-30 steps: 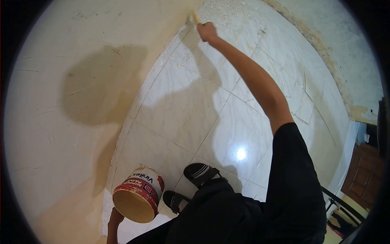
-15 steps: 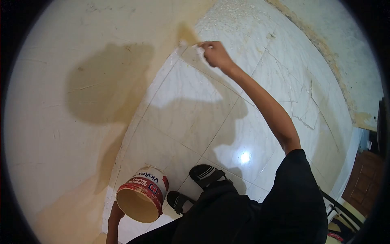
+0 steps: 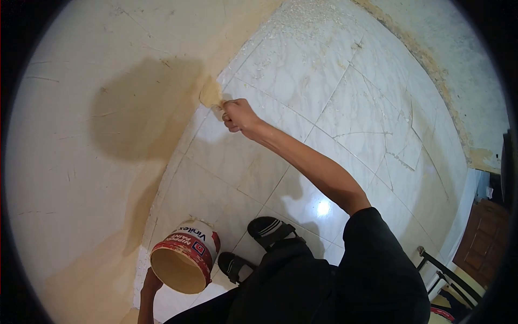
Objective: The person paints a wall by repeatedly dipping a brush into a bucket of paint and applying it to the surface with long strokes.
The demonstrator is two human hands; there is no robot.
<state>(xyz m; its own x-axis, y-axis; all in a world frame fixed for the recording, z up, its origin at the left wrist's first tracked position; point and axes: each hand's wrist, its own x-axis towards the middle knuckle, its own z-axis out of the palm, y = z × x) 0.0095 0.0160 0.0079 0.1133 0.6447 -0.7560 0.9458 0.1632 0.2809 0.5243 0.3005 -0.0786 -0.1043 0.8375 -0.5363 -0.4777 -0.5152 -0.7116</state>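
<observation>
My right hand [image 3: 239, 116] is closed round the handle of a paintbrush [image 3: 210, 93]. The brush's wide head, coated in cream-yellow paint, lies against the low part of the wall [image 3: 65, 178], near where it meets the floor. At the lower left, my left hand [image 3: 151, 282] grips the side of a paint bucket [image 3: 186, 243] with red and white labelling; its fingers are mostly hidden. The bucket is tilted with its open mouth towards me, and its inner wall is cream-coloured.
White marbled floor tiles [image 3: 270, 140] run beside the wall, some cracked on the right. Pale flakes [image 3: 307, 21] lie on the far floor. My sandalled feet [image 3: 270, 232] stand beside the bucket. A black metal frame [image 3: 448, 275] and a brown door [image 3: 482, 235] are at right.
My right hand and the paintbrush have moved towards me and left, along the wall's foot. The bucket in my left hand has shifted only slightly.
</observation>
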